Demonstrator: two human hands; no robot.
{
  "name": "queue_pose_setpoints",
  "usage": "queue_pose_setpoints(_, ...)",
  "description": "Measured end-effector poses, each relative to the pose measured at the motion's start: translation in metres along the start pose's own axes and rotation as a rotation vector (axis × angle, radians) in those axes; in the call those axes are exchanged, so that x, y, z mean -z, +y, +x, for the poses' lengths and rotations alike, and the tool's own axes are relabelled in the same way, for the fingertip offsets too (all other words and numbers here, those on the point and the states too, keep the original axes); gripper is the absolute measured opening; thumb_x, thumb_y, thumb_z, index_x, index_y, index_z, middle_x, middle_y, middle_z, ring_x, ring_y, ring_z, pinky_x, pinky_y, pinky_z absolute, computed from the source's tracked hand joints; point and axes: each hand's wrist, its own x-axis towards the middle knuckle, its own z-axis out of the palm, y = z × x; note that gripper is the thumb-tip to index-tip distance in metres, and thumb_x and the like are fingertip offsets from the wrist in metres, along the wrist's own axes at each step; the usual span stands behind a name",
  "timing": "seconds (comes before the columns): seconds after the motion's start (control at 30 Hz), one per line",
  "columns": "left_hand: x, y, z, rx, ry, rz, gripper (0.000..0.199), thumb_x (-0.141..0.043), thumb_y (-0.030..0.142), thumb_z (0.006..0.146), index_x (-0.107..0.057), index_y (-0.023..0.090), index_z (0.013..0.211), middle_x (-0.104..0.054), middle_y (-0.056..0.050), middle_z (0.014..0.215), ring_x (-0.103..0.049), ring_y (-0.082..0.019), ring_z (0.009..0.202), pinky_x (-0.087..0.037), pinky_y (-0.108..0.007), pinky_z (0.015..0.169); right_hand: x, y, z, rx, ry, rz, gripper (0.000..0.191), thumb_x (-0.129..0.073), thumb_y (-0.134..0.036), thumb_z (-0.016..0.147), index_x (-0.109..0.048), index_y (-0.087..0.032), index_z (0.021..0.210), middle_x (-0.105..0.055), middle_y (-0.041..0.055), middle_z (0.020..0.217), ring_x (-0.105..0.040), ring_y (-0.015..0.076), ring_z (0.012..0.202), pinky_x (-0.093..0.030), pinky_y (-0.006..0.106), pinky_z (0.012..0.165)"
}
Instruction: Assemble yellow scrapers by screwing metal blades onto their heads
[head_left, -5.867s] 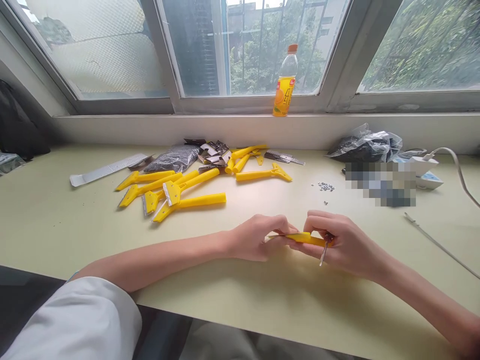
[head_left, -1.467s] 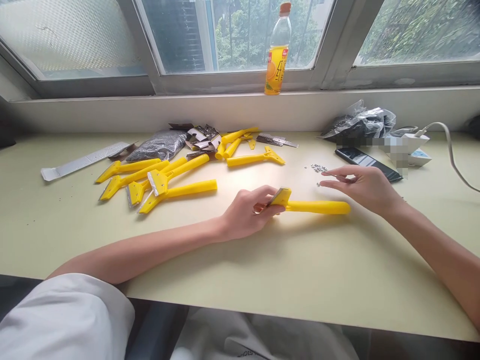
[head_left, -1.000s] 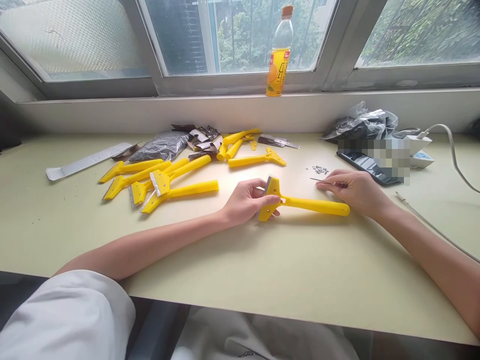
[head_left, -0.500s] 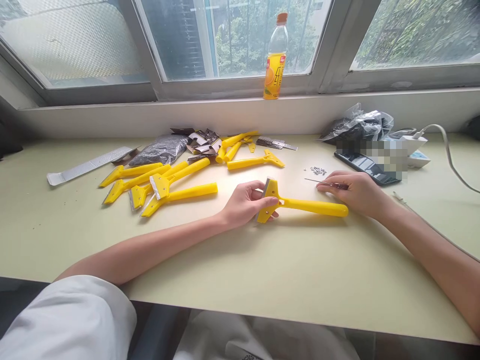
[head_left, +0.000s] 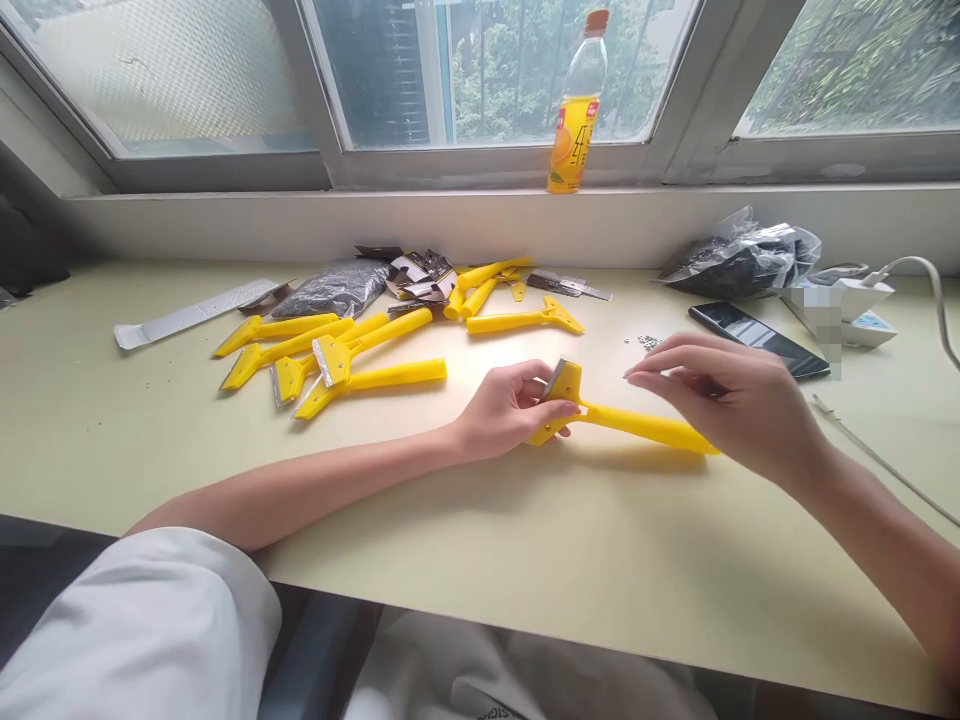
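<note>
One scraper (head_left: 646, 425) is gripped at its head by the left fingers (head_left: 553, 411) over the bench (head_left: 450, 540), apparently for steadiness. Right fingers (head_left: 654, 383) are pinched near tiny metal pieces (head_left: 648, 342); whether anything's held can't be told.

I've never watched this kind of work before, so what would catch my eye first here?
Probably the bright yellow scraper that the left hand holds by its head, mid-table. Next, the group of similar yellow scrapers on the table's left side. Then the orange-capped bottle standing upright on the windowsill.
</note>
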Motion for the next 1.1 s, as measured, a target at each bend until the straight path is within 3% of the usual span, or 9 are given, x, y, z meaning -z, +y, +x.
queue_pose_setpoints(0.07, -0.001, 0.000, -0.002, -0.069, -0.004, 0.067, 0.029, -0.075, 0.036, 0.085, -0.059, 0.015, 0.098, -0.072, -0.008, 0.087, -0.073, -0.019, 0.073, -0.062, -0.031, 0.064, -0.011, -0.018, 0.000, 0.133, -0.059, 0.044, 0.005, -0.065, -0.020, 0.093, -0.067, -0.022, 0.090, -0.064, 0.0025, 0.085, -0.051, 0.0110, 0.061, -0.039, 0.027, 0.052)
queue_pose_setpoints(0.13, -0.002, 0.000, -0.004, -0.133, -0.016, 0.120, 0.026, -0.072, 0.034, 0.087, -0.059, 0.015, 0.099, -0.071, -0.006, 0.085, -0.072, -0.018, 0.074, -0.061, -0.031, 0.067, -0.022, -0.028, -0.003, 0.222, -0.082, 0.026, 0.012, -0.061, -0.012, 0.093, -0.065, -0.021, 0.099, -0.063, 0.0039, 0.089, -0.053, 0.0111, 0.065, -0.040, 0.025, 0.053)
queue_pose_setpoints(0.4, -0.004, 0.003, -0.006, -0.261, -0.024, 0.225, 0.020, -0.069, 0.031, 0.089, -0.058, 0.015, 0.095, -0.071, -0.005, 0.078, -0.069, -0.014, 0.068, -0.057, -0.026, 0.063, -0.034, -0.029, -0.018, 0.374, 0.003, -0.206, 0.030, -0.064, -0.001, 0.087, -0.059, -0.020, 0.110, -0.066, 0.0050, 0.095, -0.053, 0.0098, 0.063, -0.042, 0.024, 0.053)
queue_pose_setpoints(0.63, -0.004, 0.002, -0.007, -0.274, -0.018, 0.266, 0.018, -0.068, 0.030, 0.089, -0.059, 0.016, 0.095, -0.073, -0.005, 0.082, -0.072, -0.017, 0.076, -0.057, -0.026, 0.066, -0.038, -0.037, -0.016, 0.329, 0.086, -0.249, 0.029, -0.065, -0.002, 0.087, -0.060, -0.022, 0.107, -0.066, 0.0029, 0.092, -0.054, 0.0096, 0.060, -0.042, 0.025, 0.050)
queue_pose_setpoints(0.83, -0.004, 0.000, -0.006, -0.264, -0.002, 0.271, 0.018, -0.068, 0.030, 0.089, -0.061, 0.016, 0.099, -0.073, -0.005, 0.086, -0.073, -0.018, 0.078, -0.059, -0.028, 0.069, -0.042, -0.043, -0.013, 0.120, 0.135, -0.043, 0.013, -0.066, -0.012, 0.091, -0.062, -0.023, 0.096, -0.064, 0.0025, 0.087, -0.057, 0.0105, 0.063, -0.043, 0.024, 0.050)
queue_pose_setpoints(1.1, -0.004, 0.005, -0.010, -0.228, -0.018, 0.340, 0.020, -0.064, 0.037, 0.092, -0.054, 0.020, 0.094, -0.071, -0.003, 0.094, -0.073, -0.017, 0.083, -0.058, -0.026, 0.066, -0.044, -0.052, -0.011, 0.020, 0.090, -0.015, 0.006, -0.060, -0.020, 0.096, -0.061, -0.023, 0.092, -0.063, 0.0030, 0.084, -0.055, 0.0113, 0.061, -0.041, 0.027, 0.050)
